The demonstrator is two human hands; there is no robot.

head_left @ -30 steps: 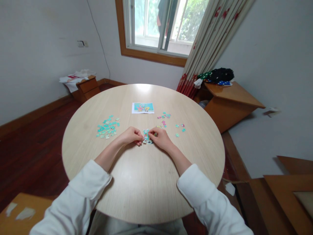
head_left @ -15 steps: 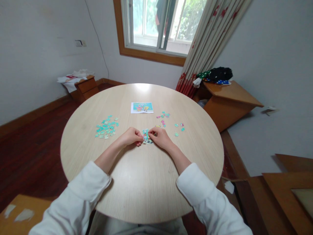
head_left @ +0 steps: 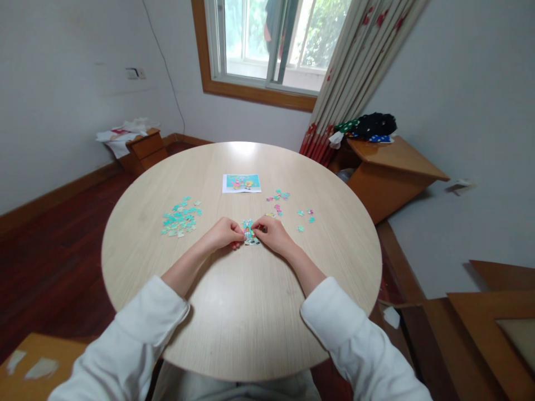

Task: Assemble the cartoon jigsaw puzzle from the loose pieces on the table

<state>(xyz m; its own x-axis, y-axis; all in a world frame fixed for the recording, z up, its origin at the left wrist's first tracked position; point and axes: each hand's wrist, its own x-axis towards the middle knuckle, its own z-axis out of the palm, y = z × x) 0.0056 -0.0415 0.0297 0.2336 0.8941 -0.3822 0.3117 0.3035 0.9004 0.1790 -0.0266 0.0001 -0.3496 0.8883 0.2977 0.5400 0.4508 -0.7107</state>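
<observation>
A small joined section of jigsaw puzzle (head_left: pixel 251 240) lies on the round table (head_left: pixel 242 312) between my hands. My left hand (head_left: pixel 225 231) is closed at its left edge, thumb and fingers pinching at the pieces there. From the right, my right hand (head_left: pixel 271 231) pinches at the section's upper right side, its fingertips over a puzzle piece. The fingers partly cover the section. Just beyond my right hand lie a few yellowish pieces (head_left: pixel 271 215), partly hidden, and some pink pieces (head_left: pixel 278 209).
Loose turquoise pieces (head_left: pixel 180 218) are heaped at the left. More pieces (head_left: pixel 279 195) lie at the right, with several single ones (head_left: pixel 300 229) farther right. A picture sheet (head_left: pixel 241 184) lies beyond my hands. A tilted wooden cabinet (head_left: pixel 393 172) stands past the table's right edge.
Both hands stay at the joined section, with my right fingertips shifting very slightly. The whole view has slid a little; nothing else on the table has visibly moved.
</observation>
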